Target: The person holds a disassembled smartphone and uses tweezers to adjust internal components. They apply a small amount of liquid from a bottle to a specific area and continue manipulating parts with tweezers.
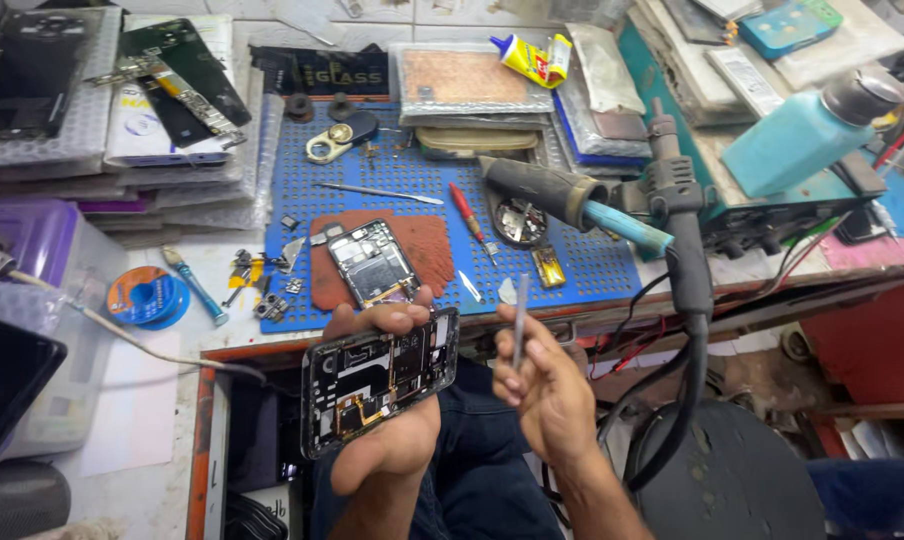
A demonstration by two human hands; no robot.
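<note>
Left hand (387, 440) cradles an opened phone (380, 381), back cover off, boards and flex exposed, held by its edges below the worktop (172, 270) edge. Right hand (544, 392) has its grip pinched on slim metal tweezers (520, 318), tips up. Judged: phone light, rigid, fragile inside; hold the frame rim only, never the boards. A second opened phone (373, 262) lies on the blue mat (572, 270).

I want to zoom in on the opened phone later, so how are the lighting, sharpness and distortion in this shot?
Head view: even, soft light, only faint shadows on the blue mat. The phone in the left hand is fairly sharp, with small glints on its metal parts. The right hand and its tweezers are slightly soft. The wide lens bends the bench edges toward the corners.
</note>
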